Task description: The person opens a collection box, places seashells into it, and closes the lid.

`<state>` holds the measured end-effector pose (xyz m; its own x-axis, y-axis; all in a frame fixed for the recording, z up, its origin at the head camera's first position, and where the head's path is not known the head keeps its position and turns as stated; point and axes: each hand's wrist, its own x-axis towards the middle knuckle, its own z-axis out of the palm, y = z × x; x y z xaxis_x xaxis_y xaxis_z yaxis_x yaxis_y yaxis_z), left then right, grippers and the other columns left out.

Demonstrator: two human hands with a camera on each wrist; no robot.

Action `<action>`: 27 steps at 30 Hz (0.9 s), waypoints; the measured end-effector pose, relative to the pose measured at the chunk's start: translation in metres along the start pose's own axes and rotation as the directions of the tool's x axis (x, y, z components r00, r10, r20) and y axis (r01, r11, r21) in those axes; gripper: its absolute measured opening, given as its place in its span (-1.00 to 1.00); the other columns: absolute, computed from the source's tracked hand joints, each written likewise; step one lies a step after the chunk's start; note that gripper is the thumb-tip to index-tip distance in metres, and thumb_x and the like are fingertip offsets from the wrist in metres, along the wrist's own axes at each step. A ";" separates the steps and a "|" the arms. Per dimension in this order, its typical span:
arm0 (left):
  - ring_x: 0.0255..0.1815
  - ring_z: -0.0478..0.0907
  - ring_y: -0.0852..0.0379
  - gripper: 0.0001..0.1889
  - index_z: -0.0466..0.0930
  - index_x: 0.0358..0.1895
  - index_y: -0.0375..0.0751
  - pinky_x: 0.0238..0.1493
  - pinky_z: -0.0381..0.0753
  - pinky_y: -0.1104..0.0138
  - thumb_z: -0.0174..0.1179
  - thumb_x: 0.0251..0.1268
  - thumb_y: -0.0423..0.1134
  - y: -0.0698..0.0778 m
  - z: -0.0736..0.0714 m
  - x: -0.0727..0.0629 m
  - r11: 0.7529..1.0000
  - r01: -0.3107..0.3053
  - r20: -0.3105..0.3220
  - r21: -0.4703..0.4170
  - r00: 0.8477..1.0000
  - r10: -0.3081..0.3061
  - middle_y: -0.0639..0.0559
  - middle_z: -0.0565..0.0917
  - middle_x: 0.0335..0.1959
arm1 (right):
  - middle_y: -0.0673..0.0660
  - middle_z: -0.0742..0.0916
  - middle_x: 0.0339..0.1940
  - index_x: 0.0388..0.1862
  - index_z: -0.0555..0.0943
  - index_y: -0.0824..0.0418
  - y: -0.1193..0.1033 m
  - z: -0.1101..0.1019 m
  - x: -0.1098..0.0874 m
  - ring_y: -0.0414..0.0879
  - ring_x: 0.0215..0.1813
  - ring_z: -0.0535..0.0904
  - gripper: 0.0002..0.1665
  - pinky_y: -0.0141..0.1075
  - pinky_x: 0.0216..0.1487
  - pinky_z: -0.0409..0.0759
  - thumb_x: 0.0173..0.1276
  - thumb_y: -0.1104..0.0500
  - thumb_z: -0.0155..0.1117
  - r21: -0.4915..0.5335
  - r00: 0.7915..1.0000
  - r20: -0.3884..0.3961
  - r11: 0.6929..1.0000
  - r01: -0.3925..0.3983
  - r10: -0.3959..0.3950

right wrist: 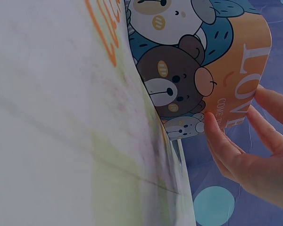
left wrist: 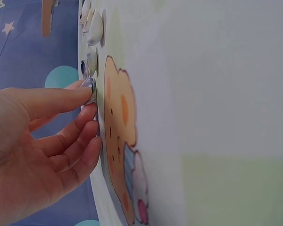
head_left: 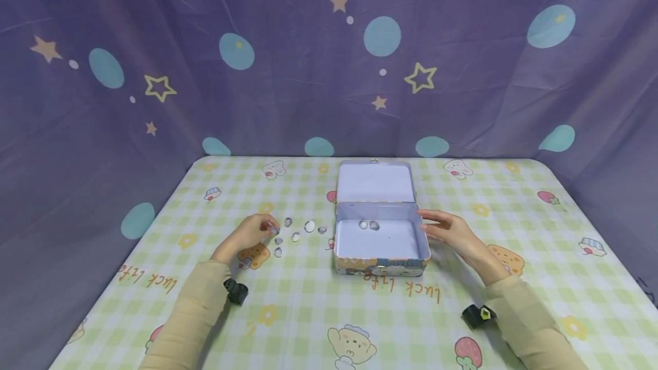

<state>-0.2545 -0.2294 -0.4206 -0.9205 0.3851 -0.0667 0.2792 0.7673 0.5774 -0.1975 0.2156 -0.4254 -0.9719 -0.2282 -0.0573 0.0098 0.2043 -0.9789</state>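
Note:
My left hand (head_left: 252, 232) pinches a small seashell (left wrist: 89, 89) between thumb and fingertips, low over the table left of the tin box. Several more seashells (head_left: 309, 226) lie loose on the cloth between that hand and the box. The tin box (head_left: 380, 267) stands with its lid (head_left: 375, 181) raised at the back, and two shells (head_left: 374, 225) are on its floor. At the box's right wall, my right hand (head_left: 452, 233) touches the side and rim with extended fingers. In the right wrist view, cartoon bears (right wrist: 172, 80) and lettering decorate that outer wall.
A green-checked tablecloth (head_left: 308, 313) with printed cartoons covers the table. Purple curtain (head_left: 288, 107) hangs behind and at both sides. Beneath the forearms are dark wrist-worn devices, one at the left (head_left: 237, 292) and one at the right (head_left: 475, 316).

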 end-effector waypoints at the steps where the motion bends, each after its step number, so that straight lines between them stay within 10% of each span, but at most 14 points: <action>1: -0.44 0.37 0.13 -0.86 0.56 -0.30 -0.28 -0.39 0.37 0.31 0.06 0.10 -0.49 0.000 0.000 0.000 1.000 0.000 0.000 -0.003 1.000 0.000 -0.03 0.50 -0.46 | 0.36 0.34 0.24 0.24 0.27 0.35 0.000 0.000 0.000 -0.12 0.03 0.48 -0.33 -0.27 0.00 0.46 0.21 0.09 0.19 0.000 1.000 0.000 1.000 0.000 0.000; 27: -0.53 0.30 0.13 -0.91 0.58 -0.34 -0.29 -0.47 0.34 0.33 0.07 0.16 -0.43 0.022 -0.008 0.008 0.996 -0.059 -0.037 -0.067 0.998 0.057 -0.01 0.43 -0.55 | 0.34 0.35 0.23 0.24 0.28 0.32 0.001 0.000 0.001 -0.18 0.01 0.48 -0.32 -0.31 -0.02 0.48 0.20 0.04 0.19 -0.024 1.000 0.000 1.000 -0.003 0.003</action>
<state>-0.2580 -0.2132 -0.4016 -0.9127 0.4085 -0.0033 0.3142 0.7071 0.6335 -0.1982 0.2160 -0.4266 -0.9720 -0.2271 -0.0605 0.0075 0.2275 -0.9737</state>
